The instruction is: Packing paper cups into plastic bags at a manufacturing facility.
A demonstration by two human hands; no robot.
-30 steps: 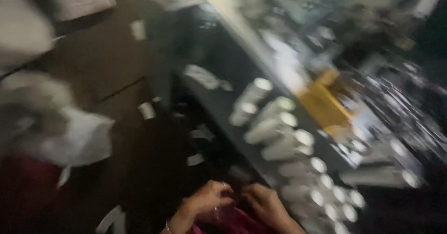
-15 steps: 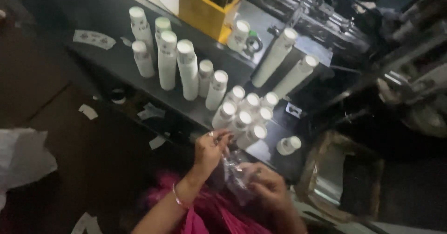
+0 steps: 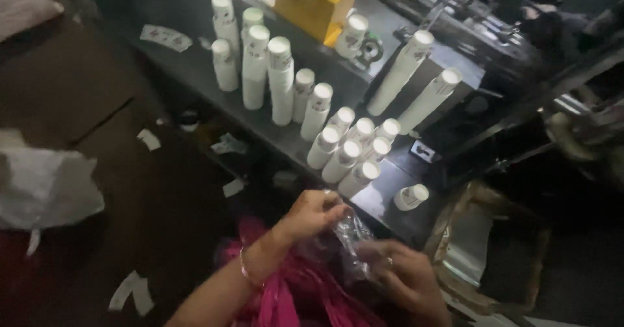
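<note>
I see my left hand [image 3: 315,211] and right hand [image 3: 403,276] both pinching a crinkly clear plastic bag [image 3: 354,239], near stacks of white paper cups [image 3: 281,80] beside a yellow box [image 3: 309,3].

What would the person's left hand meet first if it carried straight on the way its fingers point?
Probably the clear plastic bag that the left hand already pinches, then the right hand; depth is unclear.

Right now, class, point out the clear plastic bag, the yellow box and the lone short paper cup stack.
clear plastic bag [image 3: 351,236], head view, crinkled middle between both hands
yellow box [image 3: 305,5], head view, front wall
lone short paper cup stack [image 3: 411,197], head view, its side
</note>
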